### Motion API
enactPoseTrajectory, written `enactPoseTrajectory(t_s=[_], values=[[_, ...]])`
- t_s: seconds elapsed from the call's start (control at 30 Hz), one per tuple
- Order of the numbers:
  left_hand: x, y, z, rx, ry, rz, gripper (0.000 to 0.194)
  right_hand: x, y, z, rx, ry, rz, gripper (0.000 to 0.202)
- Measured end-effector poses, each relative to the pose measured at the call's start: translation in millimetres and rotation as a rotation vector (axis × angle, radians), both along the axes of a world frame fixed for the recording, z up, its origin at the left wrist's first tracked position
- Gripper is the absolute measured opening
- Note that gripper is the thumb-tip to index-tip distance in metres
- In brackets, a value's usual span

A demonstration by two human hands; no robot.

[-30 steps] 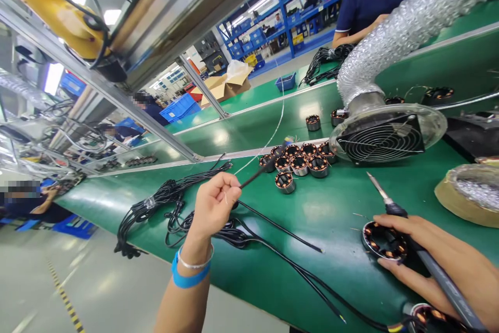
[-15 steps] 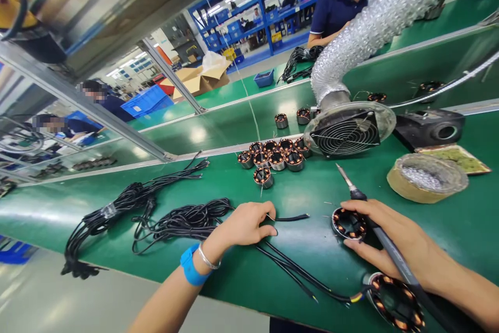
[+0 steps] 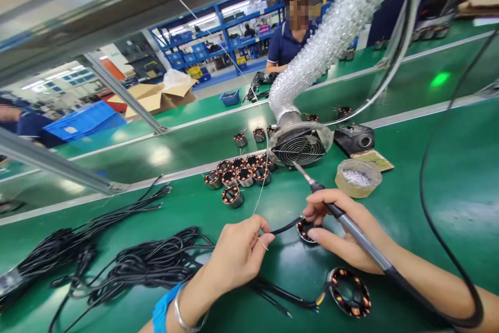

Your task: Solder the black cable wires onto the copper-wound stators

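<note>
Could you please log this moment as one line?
left hand: pinching black cable | right hand: holding soldering iron, at copper-wound ring | beyond: fan

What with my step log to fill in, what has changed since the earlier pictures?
The left hand, raised earlier, has come down and right, bringing the end of a black cable to the right hand, by the copper-wound ring. The soldering iron is still in the right hand; the cluster of rings has stayed put.

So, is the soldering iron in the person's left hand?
No, the right hand holds the soldering iron; the left hand pinches a black cable.
</note>
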State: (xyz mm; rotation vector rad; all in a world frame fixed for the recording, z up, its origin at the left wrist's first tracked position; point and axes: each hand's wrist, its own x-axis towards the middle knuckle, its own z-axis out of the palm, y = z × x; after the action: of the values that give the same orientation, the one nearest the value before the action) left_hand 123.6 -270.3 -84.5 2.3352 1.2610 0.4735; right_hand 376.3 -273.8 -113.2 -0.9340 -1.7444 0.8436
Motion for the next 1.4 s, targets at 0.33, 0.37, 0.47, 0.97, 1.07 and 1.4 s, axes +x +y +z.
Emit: enactPoseTrajectory(t_s=[0.33, 0.37, 0.47, 0.97, 1.07, 1.4], values=[[13.5, 24.7, 3.2, -0.236, -0.205, -0.081, 0.036, -28.1, 8.3, 23.1, 0.244, 0.007, 0.052, 0.032], [14.9, 30.7, 4.2, -0.267, -0.262, -0.143, 0.041, -30.1, 10.0, 22.7, 0.275, 0.009, 0.062, 0.033], [20.4, 43.3, -3.2, -0.552, -0.455, -0.312, 0.051, -34.2, 14.5, 18.8, 0.325, 0.01, 0.063, 0.033], [35.0, 29.9, -39.4, -0.509, -0.681, 0.119, 0.035, -57.3, 9.8, -5.6, 0.31, -0.076, -0.172, 0.037], [29.1, 30.4, -44.0, -0.433, -0.532, 0.073, 0.032, -55.7, 13.8, -2.4, 0.417, -0.107, -0.207, 0.033], [22.4, 27.7, -34.8, -0.322, -0.295, -0.053, 0.025, -50.5, 22.0, 9.0, 0.538, -0.09, -0.114, 0.019]])
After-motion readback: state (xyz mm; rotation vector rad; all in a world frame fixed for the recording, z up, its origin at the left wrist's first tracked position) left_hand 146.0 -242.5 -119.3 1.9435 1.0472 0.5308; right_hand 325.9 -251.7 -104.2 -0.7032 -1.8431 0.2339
